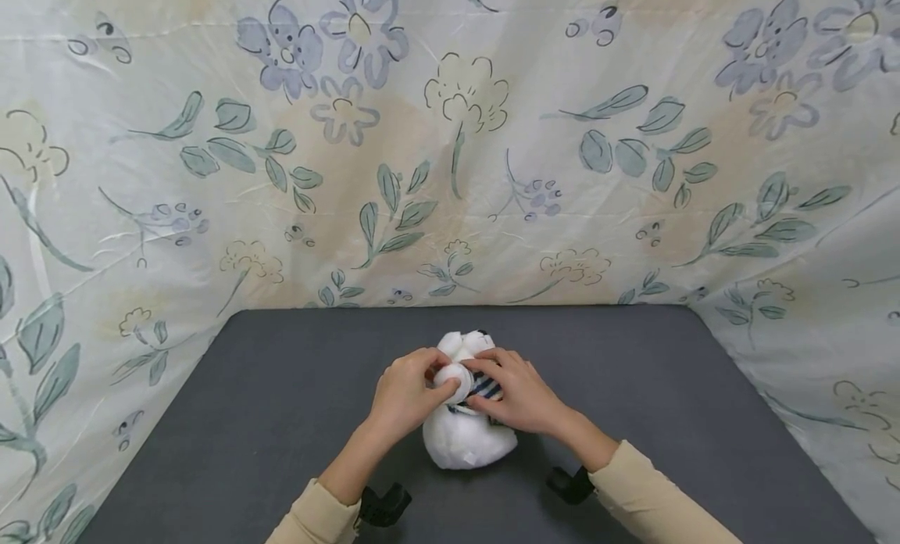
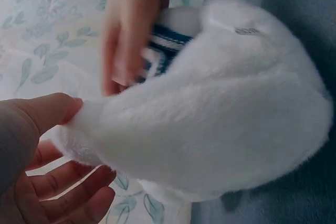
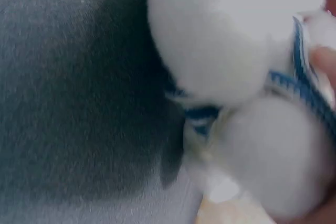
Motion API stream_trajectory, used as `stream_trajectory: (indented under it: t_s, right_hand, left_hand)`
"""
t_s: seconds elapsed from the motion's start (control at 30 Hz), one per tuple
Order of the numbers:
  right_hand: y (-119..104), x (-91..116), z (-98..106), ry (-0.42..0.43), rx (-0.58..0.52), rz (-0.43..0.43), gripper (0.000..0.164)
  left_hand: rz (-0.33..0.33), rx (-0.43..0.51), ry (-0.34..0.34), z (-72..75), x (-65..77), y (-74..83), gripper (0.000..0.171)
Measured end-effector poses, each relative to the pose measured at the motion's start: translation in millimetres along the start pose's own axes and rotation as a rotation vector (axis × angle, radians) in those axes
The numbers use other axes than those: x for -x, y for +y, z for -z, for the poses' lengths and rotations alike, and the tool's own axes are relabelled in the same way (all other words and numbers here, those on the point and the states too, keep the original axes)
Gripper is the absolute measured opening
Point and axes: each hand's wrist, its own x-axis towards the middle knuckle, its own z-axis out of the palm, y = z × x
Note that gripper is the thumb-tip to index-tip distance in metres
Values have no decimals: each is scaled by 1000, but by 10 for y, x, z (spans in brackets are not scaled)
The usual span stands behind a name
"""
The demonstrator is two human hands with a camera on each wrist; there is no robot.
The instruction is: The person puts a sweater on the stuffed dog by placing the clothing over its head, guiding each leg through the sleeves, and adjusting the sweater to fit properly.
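Note:
A white plush toy (image 1: 464,446) lies on the dark table, wearing a blue-and-white striped knit garment (image 1: 487,385). My left hand (image 1: 408,391) pinches a rounded white limb (image 1: 453,381) of the toy between thumb and fingers. In the left wrist view, the thumb presses on the limb's end while the other fingers spread beneath it. From the other side, my right hand (image 1: 520,391) grips the garment, thumb and fingers bent around its striped cloth. Blue-and-white trim (image 3: 302,95) circles another rounded white part in the right wrist view. A small tag (image 2: 247,31) shows on the fur.
The dark grey tabletop (image 1: 295,388) stretches out around the toy. Floral cloth (image 1: 450,177) hangs behind it and along both sides. Black wrist mounts (image 1: 384,505) sit below both wrists, near the beige sleeves (image 1: 654,489).

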Motion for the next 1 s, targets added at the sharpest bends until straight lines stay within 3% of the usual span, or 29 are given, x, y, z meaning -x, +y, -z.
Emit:
stream_trajectory:
  t_s: [0.13,0.23,0.37,0.43,0.6,0.73,0.9,1.0]
  right_hand:
    - [105,34,56,53,-170,-72,36]
    - [214,62,64,107,-265,-204,35]
    - [339,107,8,90,-291,-374,31]
    - [373,131,-50,42,-263,-404,26]
    - [386,185,-219,-79,-135,-338,8]
    - [327,197,-302,-74,-95,-291,1]
    - [261,213,-348,-39,-101,-227,26]
    - [257,223,-355,-57,-131,-219,31]
  left_hand:
    - [32,9,31,7,33,-71,18]
    - [63,38,37,15,64,-126,26]
    - [89,84,13,20,104,-194,31]
    - [87,84,8,22,123,-227,27]
    - [73,84,41,16,165,-298,19]
    - [60,125,78,-10,173,-323,14]
    - [59,182,116,-49,168,-312,11]
    - [53,227,143,-60,164,-298,11]
